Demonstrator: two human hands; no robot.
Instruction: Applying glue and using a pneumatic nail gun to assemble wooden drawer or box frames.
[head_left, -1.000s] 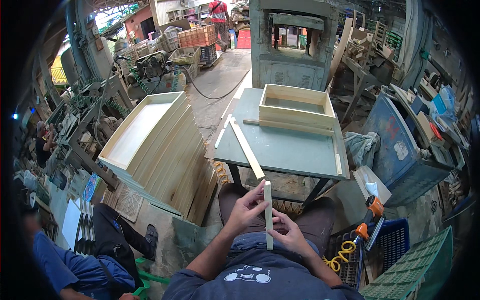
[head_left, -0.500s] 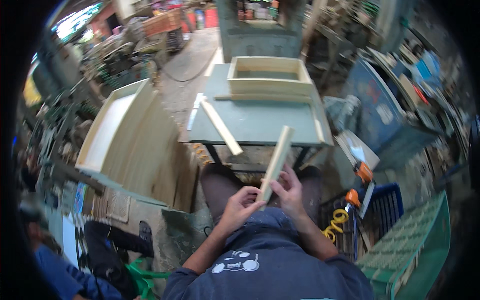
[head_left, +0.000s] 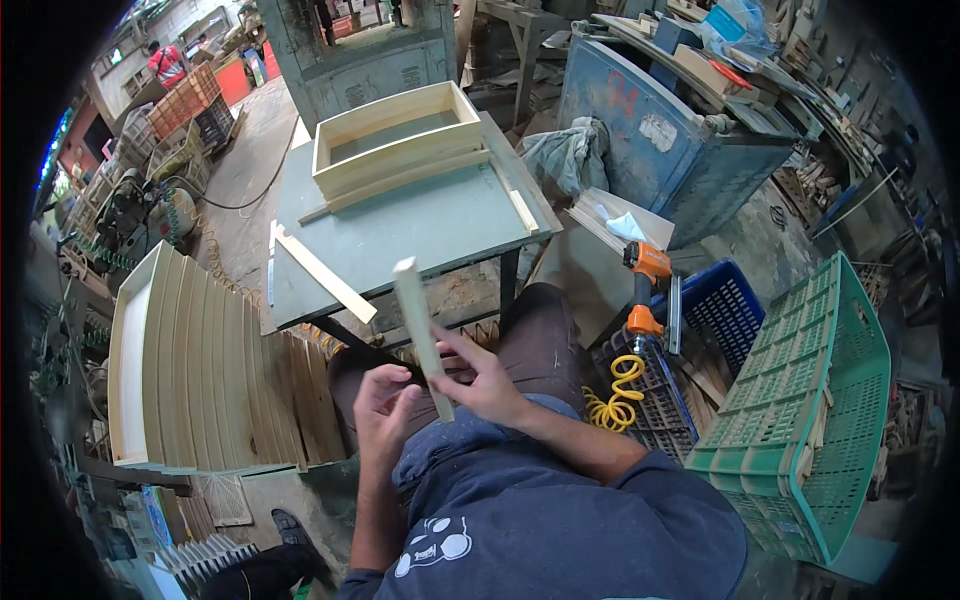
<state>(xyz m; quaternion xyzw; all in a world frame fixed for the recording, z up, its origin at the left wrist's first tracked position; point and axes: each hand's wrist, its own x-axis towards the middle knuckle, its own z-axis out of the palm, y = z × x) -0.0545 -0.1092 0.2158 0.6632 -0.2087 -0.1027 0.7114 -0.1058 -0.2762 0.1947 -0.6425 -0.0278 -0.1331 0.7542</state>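
A pale wooden strip (head_left: 420, 325) stands nearly upright over my lap, pinched near its lower end by my right hand (head_left: 485, 382). Just left of the strip is my left hand (head_left: 385, 410), its thumb and fingers curled but apart, with nothing between them. Beyond my knees, a shallow open wooden frame (head_left: 400, 158) rests on the grey table (head_left: 430, 225). One loose wooden strip (head_left: 325, 278) lies at the table's near left, its end overhanging the edge. Another strip (head_left: 410, 180) runs along the frame's near side, and a short piece (head_left: 522, 212) lies at the right edge.
To my left stands a row of stacked wooden frames (head_left: 215, 365). On the right, an orange nail gun (head_left: 645, 285) with a coiled yellow hose (head_left: 615, 400) rests by a blue crate (head_left: 715, 310). A green crate (head_left: 765, 390) and a blue metal bin (head_left: 640, 130) stand farther right.
My view has turned to the right, so the table appears farther left. My left hand has come off the strip; my right hand still holds it, now more upright.
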